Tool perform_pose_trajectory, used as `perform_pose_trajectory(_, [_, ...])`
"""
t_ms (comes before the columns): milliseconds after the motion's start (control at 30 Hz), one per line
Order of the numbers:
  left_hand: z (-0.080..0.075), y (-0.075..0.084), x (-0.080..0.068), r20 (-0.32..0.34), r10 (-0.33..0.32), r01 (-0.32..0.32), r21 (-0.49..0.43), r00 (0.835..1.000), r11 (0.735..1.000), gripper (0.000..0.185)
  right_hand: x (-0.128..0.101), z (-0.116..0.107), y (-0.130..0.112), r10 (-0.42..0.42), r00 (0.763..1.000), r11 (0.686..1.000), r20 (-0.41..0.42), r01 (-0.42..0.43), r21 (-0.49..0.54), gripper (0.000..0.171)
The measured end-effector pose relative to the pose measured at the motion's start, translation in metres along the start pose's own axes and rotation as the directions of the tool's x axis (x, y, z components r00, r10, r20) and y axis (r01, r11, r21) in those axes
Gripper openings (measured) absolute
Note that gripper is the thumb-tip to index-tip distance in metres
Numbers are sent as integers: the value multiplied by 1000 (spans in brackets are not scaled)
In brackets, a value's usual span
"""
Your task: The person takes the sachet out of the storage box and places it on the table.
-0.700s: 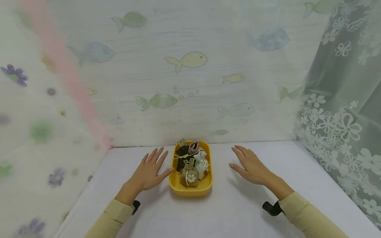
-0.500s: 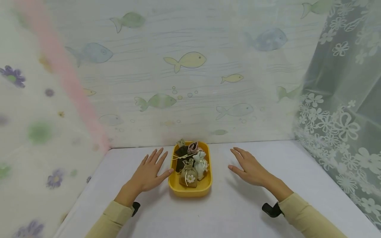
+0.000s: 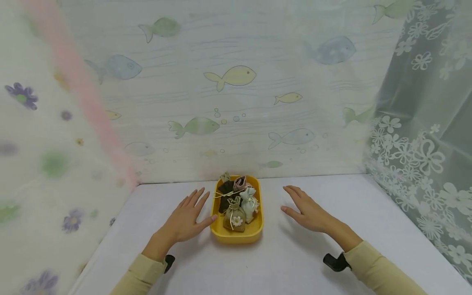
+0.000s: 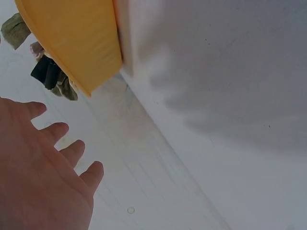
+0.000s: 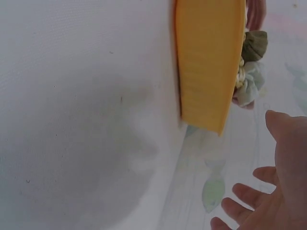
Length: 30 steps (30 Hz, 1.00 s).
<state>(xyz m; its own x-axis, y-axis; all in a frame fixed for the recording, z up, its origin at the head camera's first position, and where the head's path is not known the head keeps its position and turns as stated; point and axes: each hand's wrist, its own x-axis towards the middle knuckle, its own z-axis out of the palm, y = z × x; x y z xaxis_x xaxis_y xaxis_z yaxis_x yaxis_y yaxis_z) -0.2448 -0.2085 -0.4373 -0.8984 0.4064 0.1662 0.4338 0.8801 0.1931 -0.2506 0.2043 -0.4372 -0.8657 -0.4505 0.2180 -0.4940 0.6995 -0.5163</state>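
A yellow tray (image 3: 254, 233) stands in the middle of a white table (image 3: 265, 262) and holds several small drawstring pouches: a tan one with a flower (image 3: 234, 215), a pale green one (image 3: 250, 203), a dark brown one (image 3: 225, 192) and a pink one (image 3: 240, 182). My left hand (image 3: 186, 219) hovers flat just left of the tray, fingers straight, thumb tip at the rim. My right hand (image 3: 305, 208) hovers flat to the tray's right, a short gap away, holding nothing. In the left wrist view the tray (image 4: 72, 43) shows beyond my left hand (image 4: 38, 177). The right wrist view shows the tray (image 5: 208, 67) and my right hand (image 5: 273, 191).
A fish-patterned wall (image 3: 236, 90) closes the back of the table. A flowered sheet (image 3: 44, 164) hangs on the left and a lace curtain (image 3: 424, 135) on the right. Black wrist straps (image 3: 333, 262) sit at both sleeves.
Both hands have drifted slightly inward toward the tray; the right hand moved a little left. Nothing was picked up.
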Motion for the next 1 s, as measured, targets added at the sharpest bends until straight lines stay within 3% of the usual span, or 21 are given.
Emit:
perform_pose_trajectory(467, [7,1,-6,26,-2,2,-24,1000,1000,93,0,9,-12,30,998,995,47,-35,94,71])
perform_pose_trajectory(633, [5,5,-9,51,1,2,-73,999,997,93,2,12,-18,32,997,989,67,-41,139,71])
perform_pose_trajectory(1000, [11,14,-13,87,-17,26,-94,996,995,99,3,20,-29,2,1000,985,-1,-1,175,55])
